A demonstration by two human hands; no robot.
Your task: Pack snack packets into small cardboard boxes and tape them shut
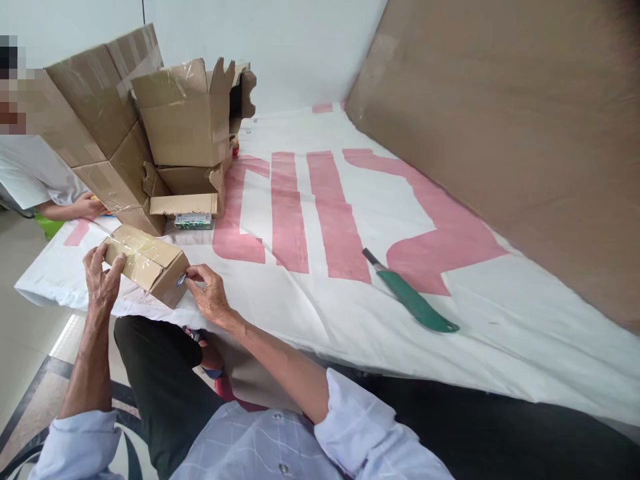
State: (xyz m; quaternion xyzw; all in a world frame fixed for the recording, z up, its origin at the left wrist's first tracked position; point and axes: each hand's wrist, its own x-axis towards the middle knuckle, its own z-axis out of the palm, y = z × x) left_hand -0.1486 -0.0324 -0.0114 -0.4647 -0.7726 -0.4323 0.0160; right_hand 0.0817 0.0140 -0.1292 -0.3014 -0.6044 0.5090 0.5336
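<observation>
A small closed cardboard box (150, 257) with clear tape along its top lies near the front left edge of the cloth-covered table. My left hand (103, 273) grips its left end, thumb on top and fingers at the far side. At the right end face, a small bluish oval patch (181, 280) shows; whether it is a sticker or an opening, I cannot tell. The fingers of my right hand (210, 292) are pinched together against this patch. What they hold, if anything, is hidden. A knife with a green handle (420, 303) lies apart, to the right.
Large taped cartons (95, 107) and an open cardboard box (180, 113) stand at the back left. A small green patterned box (193, 221) sits before them. Another person's hand (87, 205) is at the far left. A big cardboard panel (500, 133) slants along the right.
</observation>
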